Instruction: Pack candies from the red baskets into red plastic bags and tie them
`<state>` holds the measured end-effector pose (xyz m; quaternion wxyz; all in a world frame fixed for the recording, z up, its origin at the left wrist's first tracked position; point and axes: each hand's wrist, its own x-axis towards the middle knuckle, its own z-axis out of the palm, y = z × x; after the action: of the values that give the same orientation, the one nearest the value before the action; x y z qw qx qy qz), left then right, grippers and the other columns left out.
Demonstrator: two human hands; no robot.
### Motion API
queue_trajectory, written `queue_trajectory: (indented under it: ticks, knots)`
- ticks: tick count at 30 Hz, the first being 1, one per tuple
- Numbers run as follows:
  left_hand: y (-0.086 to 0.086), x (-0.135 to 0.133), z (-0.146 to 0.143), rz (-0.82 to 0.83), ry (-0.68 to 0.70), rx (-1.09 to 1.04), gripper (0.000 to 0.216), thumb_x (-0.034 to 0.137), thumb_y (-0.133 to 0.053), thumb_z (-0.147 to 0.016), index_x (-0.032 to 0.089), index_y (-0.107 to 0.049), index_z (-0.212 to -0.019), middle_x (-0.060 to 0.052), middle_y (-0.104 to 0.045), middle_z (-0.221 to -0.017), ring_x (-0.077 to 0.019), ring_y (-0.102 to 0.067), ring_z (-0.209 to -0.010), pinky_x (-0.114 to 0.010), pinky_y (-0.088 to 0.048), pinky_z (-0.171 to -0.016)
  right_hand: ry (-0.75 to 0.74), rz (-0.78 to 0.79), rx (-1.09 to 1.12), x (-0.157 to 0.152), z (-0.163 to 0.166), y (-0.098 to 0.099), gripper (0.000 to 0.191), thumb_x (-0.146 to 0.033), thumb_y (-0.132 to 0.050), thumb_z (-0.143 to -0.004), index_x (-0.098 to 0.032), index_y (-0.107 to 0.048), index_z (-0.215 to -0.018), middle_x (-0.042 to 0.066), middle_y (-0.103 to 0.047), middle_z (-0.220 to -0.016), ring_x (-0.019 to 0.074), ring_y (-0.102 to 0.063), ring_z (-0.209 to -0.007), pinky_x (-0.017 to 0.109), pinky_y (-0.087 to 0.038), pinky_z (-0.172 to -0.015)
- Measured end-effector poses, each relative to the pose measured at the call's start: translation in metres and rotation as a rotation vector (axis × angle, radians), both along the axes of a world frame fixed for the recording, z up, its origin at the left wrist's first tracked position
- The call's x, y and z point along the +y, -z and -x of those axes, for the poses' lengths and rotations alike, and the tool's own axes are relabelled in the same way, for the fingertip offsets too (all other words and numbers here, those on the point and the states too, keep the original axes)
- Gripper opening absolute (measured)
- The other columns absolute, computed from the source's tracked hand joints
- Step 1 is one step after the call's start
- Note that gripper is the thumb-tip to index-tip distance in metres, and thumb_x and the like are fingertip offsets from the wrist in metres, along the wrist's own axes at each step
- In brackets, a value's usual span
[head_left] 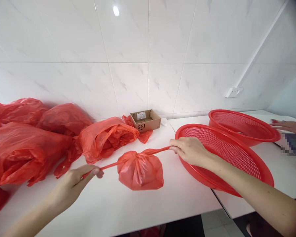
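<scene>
A small red plastic bag [141, 171], knotted at its top, rests on the white counter [128, 207] between my hands. My left hand [76, 182] pinches the bag's left handle, pulled taut toward the lower left. My right hand [189, 150] pinches the right handle, pulled taut toward the right. Both handles stretch out straight from the knot. My right forearm lies over the near red mesh basket [227, 158].
Several stuffed red plastic bags [34, 138] pile up at the left against the tiled wall. An open cardboard box [145, 120] stands at the back. A second red mesh basket [244, 126] sits farther right. Another person's hand [287, 125] rests at the right edge.
</scene>
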<state>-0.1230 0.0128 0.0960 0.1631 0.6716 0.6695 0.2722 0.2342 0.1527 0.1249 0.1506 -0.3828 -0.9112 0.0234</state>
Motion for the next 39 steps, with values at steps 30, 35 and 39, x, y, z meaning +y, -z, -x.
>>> queue_trajectory:
  ticks: [30,35,39]
  knots:
    - [0.096,0.055,-0.079,-0.137,-0.175,0.113,0.034,0.039,-0.025,-0.099,0.025,-0.053,-0.087,0.000,-0.065,-0.081,-0.0181,-0.060,-0.070,-0.028,-0.041,-0.063,0.414,0.237,0.351,-0.001,0.062,0.115,0.025,-0.031,-0.031,-0.098,-0.024,-0.054,-0.100,0.001,-0.066,-0.079,0.0185,-0.060,-0.072,0.026,-0.036,-0.061]
    - [0.105,0.049,-0.104,-0.113,-0.229,0.077,0.036,0.038,-0.023,-0.100,0.024,-0.055,-0.093,-0.004,-0.065,-0.100,-0.0193,-0.058,-0.092,-0.030,-0.043,-0.081,0.315,0.227,0.497,-0.030,0.087,0.120,0.024,-0.037,-0.035,-0.098,-0.023,-0.053,-0.105,0.004,-0.066,-0.102,0.0194,-0.059,-0.091,0.029,-0.041,-0.077]
    - [0.114,0.051,-0.111,0.012,-0.195,0.106,0.033,0.034,-0.028,-0.099,0.023,-0.054,-0.081,-0.001,-0.065,-0.080,-0.0186,-0.060,-0.072,-0.029,-0.040,-0.065,0.286,0.264,0.379,-0.032,0.096,0.144,0.027,-0.035,-0.034,-0.098,-0.021,-0.055,-0.089,0.003,-0.063,-0.083,0.0194,-0.056,-0.076,0.030,-0.037,-0.069]
